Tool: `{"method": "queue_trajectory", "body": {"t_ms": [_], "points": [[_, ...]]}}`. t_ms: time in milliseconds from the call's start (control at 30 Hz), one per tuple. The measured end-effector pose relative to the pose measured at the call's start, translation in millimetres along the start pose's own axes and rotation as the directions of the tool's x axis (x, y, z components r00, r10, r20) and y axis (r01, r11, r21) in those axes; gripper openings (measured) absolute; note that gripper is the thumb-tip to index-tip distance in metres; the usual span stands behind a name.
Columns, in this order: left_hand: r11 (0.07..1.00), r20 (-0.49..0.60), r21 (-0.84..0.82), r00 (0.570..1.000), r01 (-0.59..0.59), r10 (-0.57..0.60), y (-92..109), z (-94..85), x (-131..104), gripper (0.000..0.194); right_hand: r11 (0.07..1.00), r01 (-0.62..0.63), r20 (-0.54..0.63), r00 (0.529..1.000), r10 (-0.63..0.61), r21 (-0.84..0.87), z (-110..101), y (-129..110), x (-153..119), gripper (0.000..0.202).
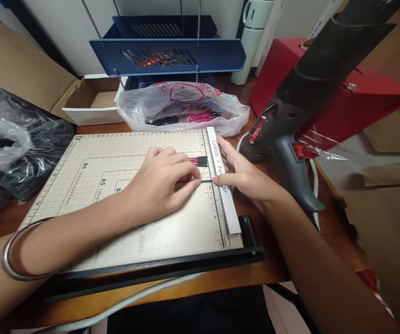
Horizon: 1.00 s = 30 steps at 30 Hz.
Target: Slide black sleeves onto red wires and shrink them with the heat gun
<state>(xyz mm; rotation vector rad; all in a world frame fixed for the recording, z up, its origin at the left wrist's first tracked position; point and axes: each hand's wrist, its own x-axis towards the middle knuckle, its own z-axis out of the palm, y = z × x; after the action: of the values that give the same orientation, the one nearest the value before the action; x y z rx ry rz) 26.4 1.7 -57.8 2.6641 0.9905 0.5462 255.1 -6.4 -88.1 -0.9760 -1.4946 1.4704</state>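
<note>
My left hand (167, 178) lies over the cream board of a paper cutter (186, 232), its thumb and index finger pinched on a thin wire with a black end (206, 181). The black end points right, toward the pale strip (225, 190) along the board's right edge. My right hand (240, 174) is at this strip, fingers stretched along its outer side. Its thumb reaches across, with the tip at the wire's black end. Just above the pinch, several pink wires with black sleeves (200, 161) lie side by side, ends near the strip. My left hand hides their other ends.
A dark heat gun (290, 106) stands close to the right. Behind the board are a plastic bag (182, 99) of wires, an opened box (95, 109) and a blue rack (168, 55). Black plastic-wrapped goods (36, 157) are at left. The cutter's black arm (158, 269) runs along the front.
</note>
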Motion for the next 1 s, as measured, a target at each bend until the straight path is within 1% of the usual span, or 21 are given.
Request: {"method": "queue_trajectory", "body": {"t_ms": [167,267,367,433,500,567,633,733,867,1000], "points": [[1.000,-0.003,0.014,1.000,0.000,0.000,0,0.7,0,0.022,0.999,-0.016,-0.012,1.000,0.016,0.037,2,0,-1,0.098],[1.000,-0.012,0.010,1.000,-0.015,0.015,0,1.8,-1,0.022,0.996,-0.030,-0.051,0.998,0.034,0.087,4,-2,0,0.092],[0.999,-0.027,0.017,0.999,-0.029,0.029,1,1.4,-1,0.022,0.992,-0.016,-0.100,0.995,0.029,0.129,8,-2,3,0.085],[0.999,-0.068,0.029,0.998,-0.014,0.016,1,-0.4,0,0.022,0.990,-0.002,-0.147,0.989,0.023,0.142,9,0,6,0.079],[0.998,-0.133,0.052,0.991,0.022,-0.015,0,-2.9,2,0.023,0.990,0.010,-0.201,0.980,0.018,0.139,10,2,9,0.072],[0.995,-0.170,0.073,0.984,0.063,-0.049,-4,-5.2,5,0.024,0.992,0.024,-0.244,0.970,0.006,0.120,11,4,11,0.067],[0.993,-0.158,0.073,0.984,0.091,-0.079,-8,-6.6,7,0.024,0.995,0.033,-0.266,0.964,-0.006,0.098,12,5,12,0.066],[0.992,-0.121,0.050,0.987,0.112,-0.106,-13,-6.6,10,0.023,0.997,0.042,-0.266,0.964,-0.023,0.065,14,5,12,0.067],[0.993,-0.094,0.019,0.989,0.116,-0.114,-15,-4.9,11,0.025,1.000,0.020,-0.298,0.954,-0.022,-0.007,18,7,11,0.068],[0.993,-0.090,0.010,0.989,0.118,-0.116,-16,-4.1,10,0.025,0.995,0.026,-0.333,0.941,-0.056,-0.094,20,10,12,0.073]]}}
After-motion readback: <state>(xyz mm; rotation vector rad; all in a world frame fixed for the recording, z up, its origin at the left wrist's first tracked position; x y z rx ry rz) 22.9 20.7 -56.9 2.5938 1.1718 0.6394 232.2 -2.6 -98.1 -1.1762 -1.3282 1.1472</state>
